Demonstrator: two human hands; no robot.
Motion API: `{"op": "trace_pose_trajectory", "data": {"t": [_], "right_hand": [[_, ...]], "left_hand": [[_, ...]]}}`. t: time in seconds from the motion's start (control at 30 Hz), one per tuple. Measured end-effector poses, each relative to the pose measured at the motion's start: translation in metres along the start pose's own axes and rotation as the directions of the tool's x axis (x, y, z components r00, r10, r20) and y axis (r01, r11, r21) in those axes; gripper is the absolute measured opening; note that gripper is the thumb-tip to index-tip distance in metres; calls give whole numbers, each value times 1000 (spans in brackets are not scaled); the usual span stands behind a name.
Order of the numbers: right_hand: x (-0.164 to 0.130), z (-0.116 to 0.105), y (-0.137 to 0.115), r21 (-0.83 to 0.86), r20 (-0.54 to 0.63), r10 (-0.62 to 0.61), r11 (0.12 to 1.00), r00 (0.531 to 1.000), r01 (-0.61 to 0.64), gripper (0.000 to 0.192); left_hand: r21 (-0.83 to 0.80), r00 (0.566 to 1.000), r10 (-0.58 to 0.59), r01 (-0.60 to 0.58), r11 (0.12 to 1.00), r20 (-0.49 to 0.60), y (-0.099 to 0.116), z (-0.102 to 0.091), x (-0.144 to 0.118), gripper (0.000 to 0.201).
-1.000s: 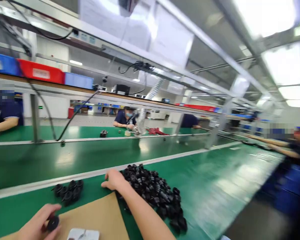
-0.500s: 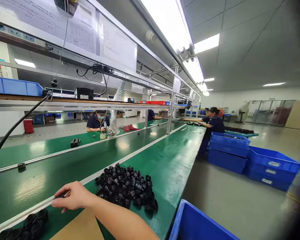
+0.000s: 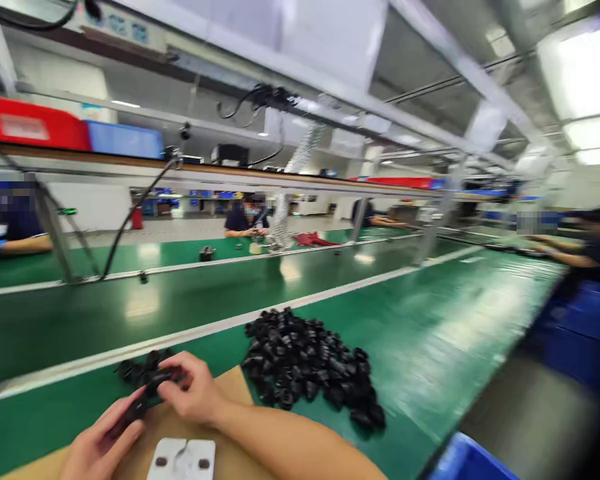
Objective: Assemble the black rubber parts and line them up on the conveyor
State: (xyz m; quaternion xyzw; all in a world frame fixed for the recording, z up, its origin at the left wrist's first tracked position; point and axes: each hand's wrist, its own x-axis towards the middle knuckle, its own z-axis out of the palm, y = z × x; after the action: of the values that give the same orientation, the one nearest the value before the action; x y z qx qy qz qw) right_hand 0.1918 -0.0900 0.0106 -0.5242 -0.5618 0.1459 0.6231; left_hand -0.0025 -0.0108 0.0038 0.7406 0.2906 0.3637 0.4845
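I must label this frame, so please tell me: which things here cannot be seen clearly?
- Head view, small black part in left hand: motion blur and fingers hide its shape.
- Right hand: whether it grips a part is unclear.
- White fixture: cut by bottom edge.
- Blue bin: cut off, contents unseen.

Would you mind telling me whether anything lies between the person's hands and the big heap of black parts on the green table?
Nothing visible does. The right hand and left hand meet on a small black part over the cardboard sheet, and only bare cardboard and green table separate them from the heap.
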Motion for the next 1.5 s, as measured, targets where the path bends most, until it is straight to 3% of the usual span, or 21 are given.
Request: {"op": "trace_pose_trajectory", "data": {"t": [0.13, 0.23, 0.37, 1.1, 1.5], "right_hand": [[3, -11, -5, 38, 106, -85, 996, 991, 82, 28], [5, -13, -3, 69, 187, -133, 990, 973, 122, 29], [2, -13, -2, 55, 233, -127, 992, 964, 117, 28], [1, -11, -6, -1, 276, -214, 975, 937, 222, 24], [3, -10, -6, 5, 276, -237, 970, 931, 245, 21]], "left_hand": [[-177, 998, -50, 58, 982, 47, 13, 0, -3, 59], [-261, 997, -59, 70, 963, 49, 10, 2, -1, 46], [-350, 994, -69, 93, 932, 80, 5, 4, -4, 42], [-268, 995, -73, 88, 960, 65, 0, 9, -4, 44], [-330, 997, -72, 77, 941, 28, 8, 6, -1, 44]]}}
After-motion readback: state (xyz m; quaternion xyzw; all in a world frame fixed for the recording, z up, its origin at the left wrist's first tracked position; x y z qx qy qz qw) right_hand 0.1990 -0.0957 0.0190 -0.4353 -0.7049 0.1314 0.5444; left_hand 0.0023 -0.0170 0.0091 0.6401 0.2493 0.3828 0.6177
